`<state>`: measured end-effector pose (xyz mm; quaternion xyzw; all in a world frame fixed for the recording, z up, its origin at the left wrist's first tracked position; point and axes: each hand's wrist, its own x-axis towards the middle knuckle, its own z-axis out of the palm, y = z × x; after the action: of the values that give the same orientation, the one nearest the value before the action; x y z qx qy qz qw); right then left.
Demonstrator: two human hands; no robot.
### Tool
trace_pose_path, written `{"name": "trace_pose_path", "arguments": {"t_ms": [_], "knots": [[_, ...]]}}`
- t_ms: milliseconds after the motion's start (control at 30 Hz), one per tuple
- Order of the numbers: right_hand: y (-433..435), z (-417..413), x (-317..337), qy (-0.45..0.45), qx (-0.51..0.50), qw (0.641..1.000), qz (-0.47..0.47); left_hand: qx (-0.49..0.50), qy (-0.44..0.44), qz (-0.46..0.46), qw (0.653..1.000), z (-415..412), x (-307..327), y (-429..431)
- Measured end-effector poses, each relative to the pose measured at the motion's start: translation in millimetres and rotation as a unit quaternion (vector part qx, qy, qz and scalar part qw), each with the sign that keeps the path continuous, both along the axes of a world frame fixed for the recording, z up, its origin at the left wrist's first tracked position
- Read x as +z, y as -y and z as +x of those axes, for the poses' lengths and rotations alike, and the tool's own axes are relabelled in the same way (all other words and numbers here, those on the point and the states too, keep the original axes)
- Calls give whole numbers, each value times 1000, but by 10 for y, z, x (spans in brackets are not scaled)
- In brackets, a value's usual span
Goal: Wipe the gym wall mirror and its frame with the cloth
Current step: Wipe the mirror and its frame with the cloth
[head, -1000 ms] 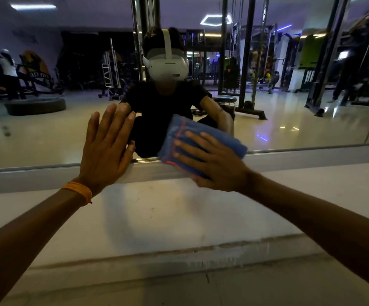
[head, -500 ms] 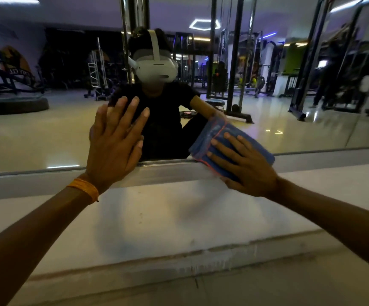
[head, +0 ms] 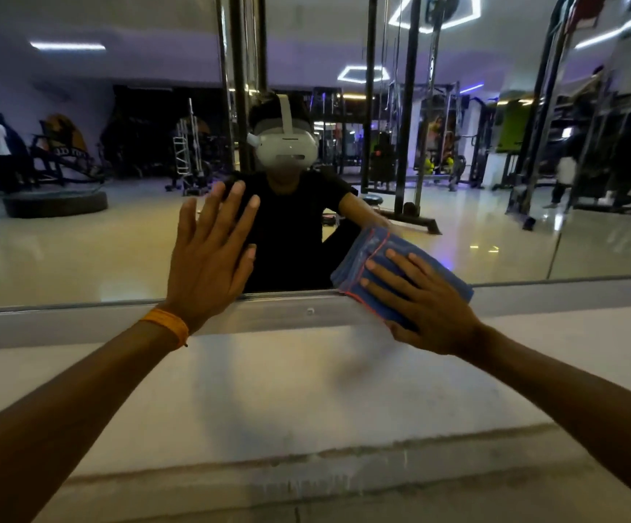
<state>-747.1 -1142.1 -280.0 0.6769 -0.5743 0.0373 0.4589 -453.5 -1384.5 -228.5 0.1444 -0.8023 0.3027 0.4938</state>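
One folded blue cloth [head: 371, 246] under flat-fingered right grip [head: 425, 307], pressed on frame [head: 268, 315], left grip [head: 208, 266] open-palmed on mirror [head: 80, 239]

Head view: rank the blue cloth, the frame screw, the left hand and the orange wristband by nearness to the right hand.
1. blue cloth, under the right hand.
2. frame screw, just left.
3. left hand, on the mirror.
4. orange wristband, far left.
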Motion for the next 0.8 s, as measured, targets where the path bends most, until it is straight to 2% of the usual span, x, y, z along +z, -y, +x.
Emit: {"name": "trace_pose_path", "arguments": {"t_ms": [133, 267, 400, 500, 633, 733, 800], "knots": [[441, 387, 6, -23, 45, 999, 6, 30, -12, 12, 999, -122, 102, -60], [-55, -299, 148, -50, 38, 998, 10, 30, -7, 15, 999, -165, -7, -191], [-717, -1027, 38, 3, 2, 999, -37, 50, 41, -15, 998, -360, -101, -460], [-535, -787, -58, 59, 24, 996, -67, 60, -2, -2, 998, -512, 0, -580], [50, -237, -31, 23, 74, 996, -32, 40, 10, 21, 999, -689, 44, -630], [120, -260, -7, 22, 66, 995, -70, 40, 22, 40, 998, -683, 32, -630], [-44, -481, -30, 53, 66, 992, -99, 44, 27, 37, 998, -631, 67, -637]]}}
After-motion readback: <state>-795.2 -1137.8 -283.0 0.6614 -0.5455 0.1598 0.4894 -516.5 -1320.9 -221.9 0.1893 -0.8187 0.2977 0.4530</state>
